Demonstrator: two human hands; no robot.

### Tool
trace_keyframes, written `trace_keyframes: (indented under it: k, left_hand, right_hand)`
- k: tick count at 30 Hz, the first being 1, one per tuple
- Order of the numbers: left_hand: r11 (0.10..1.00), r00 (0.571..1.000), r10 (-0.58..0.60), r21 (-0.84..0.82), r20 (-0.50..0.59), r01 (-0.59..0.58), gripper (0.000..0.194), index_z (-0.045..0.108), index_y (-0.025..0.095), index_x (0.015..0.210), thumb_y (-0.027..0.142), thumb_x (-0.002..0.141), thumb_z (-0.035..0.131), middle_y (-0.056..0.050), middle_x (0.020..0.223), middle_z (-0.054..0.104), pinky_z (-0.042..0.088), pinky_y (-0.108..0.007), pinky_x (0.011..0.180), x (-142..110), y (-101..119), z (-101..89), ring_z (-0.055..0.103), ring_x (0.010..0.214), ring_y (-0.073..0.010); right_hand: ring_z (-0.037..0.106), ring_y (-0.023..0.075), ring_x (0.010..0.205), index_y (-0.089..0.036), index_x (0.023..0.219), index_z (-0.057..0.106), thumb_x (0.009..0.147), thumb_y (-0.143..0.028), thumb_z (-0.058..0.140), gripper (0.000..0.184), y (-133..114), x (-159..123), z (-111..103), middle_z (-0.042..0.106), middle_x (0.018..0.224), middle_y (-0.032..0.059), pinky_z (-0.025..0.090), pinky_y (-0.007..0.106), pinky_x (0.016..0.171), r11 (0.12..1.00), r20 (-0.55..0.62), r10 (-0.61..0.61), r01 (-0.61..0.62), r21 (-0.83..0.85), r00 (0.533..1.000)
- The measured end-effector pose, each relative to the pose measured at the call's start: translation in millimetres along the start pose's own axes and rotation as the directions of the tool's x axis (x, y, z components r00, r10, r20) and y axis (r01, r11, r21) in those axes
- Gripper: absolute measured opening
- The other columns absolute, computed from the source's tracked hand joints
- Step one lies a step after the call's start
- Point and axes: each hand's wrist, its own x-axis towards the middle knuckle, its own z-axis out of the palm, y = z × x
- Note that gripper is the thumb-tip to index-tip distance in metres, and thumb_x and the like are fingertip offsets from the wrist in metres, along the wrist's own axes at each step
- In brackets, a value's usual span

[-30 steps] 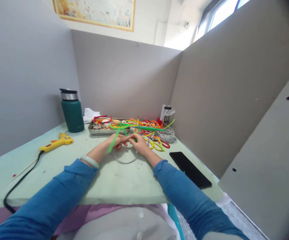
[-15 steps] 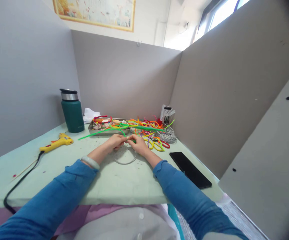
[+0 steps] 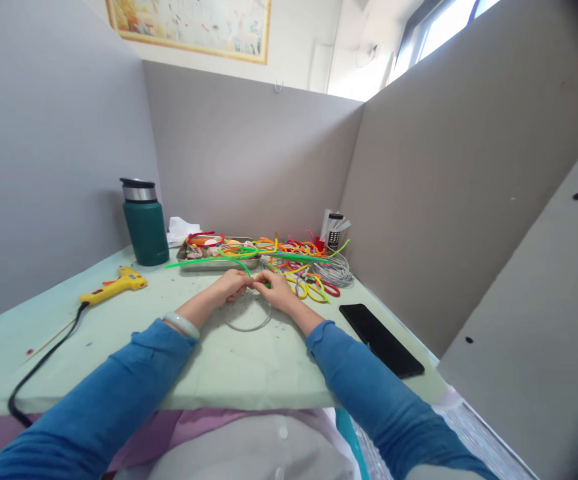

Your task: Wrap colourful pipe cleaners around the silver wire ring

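My left hand [image 3: 232, 285] and my right hand [image 3: 273, 288] meet above the middle of the table, fingertips pinched close together. Between them is a green pipe cleaner [image 3: 203, 262], whose long free end reaches out to the left past the metal tray. A thin grey wire hoop [image 3: 249, 329] hangs below the fingers, its upper part hidden by the hands. Both hands are closed at the point where the green pipe cleaner meets the hoop. Which fingers press on the hoop and which on the pipe cleaner is too small to make out fully.
Behind the hands stand a metal tray [image 3: 193, 267] of small parts and a heap of coloured pipe cleaners [image 3: 293, 245] beside a grey wire coil [image 3: 337, 273]. A yellow glue gun [image 3: 113, 285] and green bottle [image 3: 145, 227] are left; a black phone [image 3: 381, 340] lies right.
The free end of the green pipe cleaner has shifted slightly right and up. The hoop has swung a little to the left. Both hands stay almost in place.
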Motion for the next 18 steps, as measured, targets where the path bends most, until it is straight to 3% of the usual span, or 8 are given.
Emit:
trace_keyframes:
  k: [9, 18]
  left_hand:
    - [1.000, 0.999, 0.007, 0.023, -0.043, -0.006, 0.024, 0.048, 0.017, 0.065, 0.039, 0.070, 0.054, 0.009, 0.044, 0.026, 0.012, -0.020, 0.033, -1.9, 3.8, 2.9, 0.019, 0.031, -0.0037]
    - [0.951, 0.979, 0.163, 0.282, -0.120, -0.124, 0.035, 0.049, 0.017, 0.061, 0.050, 0.072, 0.049, 0.005, 0.046, 0.038, 0.019, -0.020, 0.033, 0.8, 0.2, 4.8, 0.029, 0.032, -0.0052]
  right_hand:
    - [0.053, 0.0105, 0.064, -0.017, 0.075, 0.060, 0.077, -0.030, 0.050, 0.016, -1.8, 0.5, -0.4, 0.061, 0.071, -0.0009, 0.038, 0.022, 0.060, 0.999, -0.010, 0.026, -0.025, 0.046, 1.000]
    - [0.051, 0.0104, 0.063, -0.017, 0.076, 0.059, 0.077, -0.029, 0.049, 0.016, 1.7, 1.9, 0.8, 0.061, 0.070, -0.0011, 0.038, 0.022, 0.060, 0.997, -0.036, 0.059, -0.057, 0.060, 0.998]
